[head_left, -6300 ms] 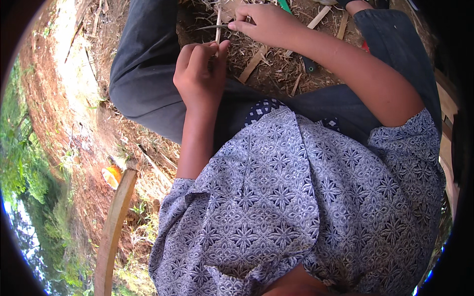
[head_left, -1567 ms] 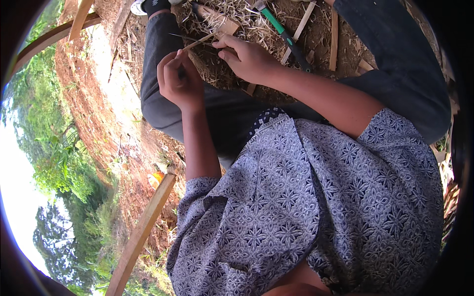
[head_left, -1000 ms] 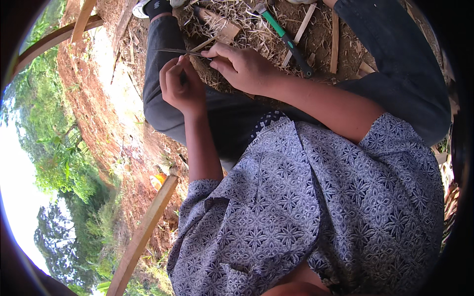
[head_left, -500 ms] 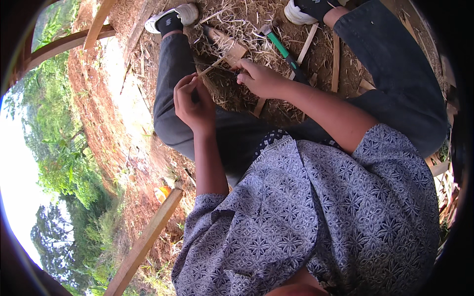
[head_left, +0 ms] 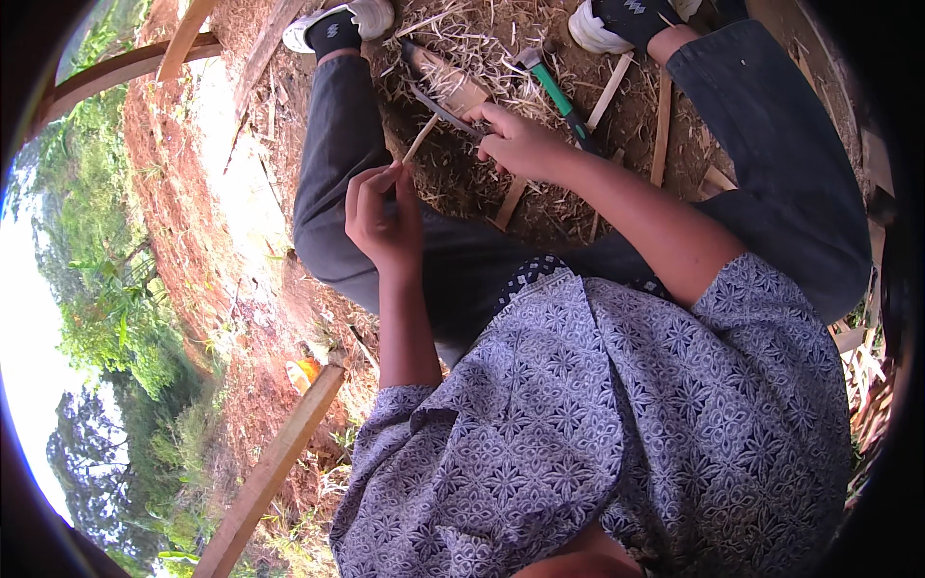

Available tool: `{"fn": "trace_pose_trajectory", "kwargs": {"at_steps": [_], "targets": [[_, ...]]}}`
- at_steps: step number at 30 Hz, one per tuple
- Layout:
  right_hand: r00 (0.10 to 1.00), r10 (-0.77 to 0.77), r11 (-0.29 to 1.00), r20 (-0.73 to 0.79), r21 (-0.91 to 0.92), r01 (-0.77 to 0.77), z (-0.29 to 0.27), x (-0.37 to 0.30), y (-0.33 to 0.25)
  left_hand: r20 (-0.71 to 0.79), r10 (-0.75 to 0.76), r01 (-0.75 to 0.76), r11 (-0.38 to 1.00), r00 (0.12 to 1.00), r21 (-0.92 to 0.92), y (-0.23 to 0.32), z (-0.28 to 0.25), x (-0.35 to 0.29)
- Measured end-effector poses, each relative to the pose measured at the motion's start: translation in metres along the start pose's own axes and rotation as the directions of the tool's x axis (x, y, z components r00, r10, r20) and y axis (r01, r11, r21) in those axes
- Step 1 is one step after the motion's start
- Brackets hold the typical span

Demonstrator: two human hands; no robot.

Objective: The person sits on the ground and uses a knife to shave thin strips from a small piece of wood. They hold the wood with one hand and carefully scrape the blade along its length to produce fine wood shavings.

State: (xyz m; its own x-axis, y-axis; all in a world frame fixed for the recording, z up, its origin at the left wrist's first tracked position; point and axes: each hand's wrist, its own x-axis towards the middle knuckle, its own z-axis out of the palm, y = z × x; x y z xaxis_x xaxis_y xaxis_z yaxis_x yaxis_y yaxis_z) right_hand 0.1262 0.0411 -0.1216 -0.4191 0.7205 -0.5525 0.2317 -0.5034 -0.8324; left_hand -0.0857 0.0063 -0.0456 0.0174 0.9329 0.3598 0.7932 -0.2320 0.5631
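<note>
My left hand pinches the near end of a thin pale wooden stick between thumb and fingers. The stick slants up and right from the fingertips, its far end close to a knife. That knife has a dark, narrow blade; my right hand is closed round its handle, which the fingers mostly hide. The blade points up and left, across the far end of the stick; whether they touch I cannot tell. Just beyond the blade a wooden block with a dark far end lies on the ground.
A hammer with a green and black handle lies right of the block. Pale wood shavings cover the ground between my shoes. Wooden strips lie to the right. A timber beam slants at lower left, beside a reddish slope.
The knife blade has turned and swung upward, so its flat side shows. My left hand has come slightly nearer to me, the stick still in it. The right hand has shifted slightly right.
</note>
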Motion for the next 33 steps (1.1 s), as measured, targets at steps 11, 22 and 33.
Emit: {"fn": "trace_pose_trajectory", "kwargs": {"at_steps": [11, 22, 33], "targets": [[1.000, -0.001, 0.974, 0.004, -0.228, 0.002, -0.016, -0.020, -0.024, -0.009, 0.111, -0.112, 0.990, 0.994, -0.082, 0.016, 0.009, 0.002], [0.997, -0.073, 0.781, -0.001, -0.622, 0.057, -0.059, -0.053, -0.081, 0.075, 0.212, -0.188, 0.952, 0.974, -0.243, 0.064, 0.022, 0.002], [0.991, -0.117, 0.674, -0.061, -0.738, 0.034, -0.082, -0.024, -0.049, 0.097, 0.204, -0.162, 0.931, 0.974, -0.328, 0.085, 0.032, -0.003]]}}
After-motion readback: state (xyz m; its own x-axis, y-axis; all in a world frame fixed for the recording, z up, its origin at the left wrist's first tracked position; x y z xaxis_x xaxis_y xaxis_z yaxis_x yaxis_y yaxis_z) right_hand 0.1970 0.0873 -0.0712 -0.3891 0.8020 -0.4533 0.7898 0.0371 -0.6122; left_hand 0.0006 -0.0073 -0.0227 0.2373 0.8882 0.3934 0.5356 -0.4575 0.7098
